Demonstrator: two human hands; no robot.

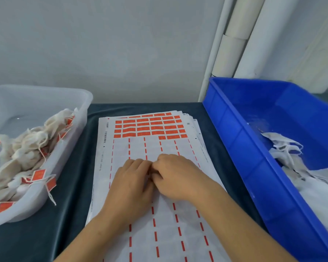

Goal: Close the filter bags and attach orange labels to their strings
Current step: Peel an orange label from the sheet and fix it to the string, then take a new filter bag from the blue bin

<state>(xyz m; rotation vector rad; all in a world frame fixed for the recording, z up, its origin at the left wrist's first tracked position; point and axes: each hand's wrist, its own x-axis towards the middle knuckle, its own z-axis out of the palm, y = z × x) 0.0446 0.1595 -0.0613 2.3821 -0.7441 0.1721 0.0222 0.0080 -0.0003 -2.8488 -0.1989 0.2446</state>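
A stack of white label sheets (121, 154) lies in the middle of the table, with rows of orange labels (150, 126) left at its far end. My left hand (130, 184) and my right hand (175, 175) rest on the sheet side by side, fingers curled, fingertips meeting at the centre. What they pinch between them is hidden by the fingers. Filter bags with orange labels on their strings (27, 148) fill the clear tub at left. Plain white filter bags (299, 171) lie in the blue crate at right.
The clear plastic tub (72, 95) stands at the left on a dark cloth (72, 167). The blue crate (240, 148) takes up the right side. White pipes (233, 50) run up the wall behind it.
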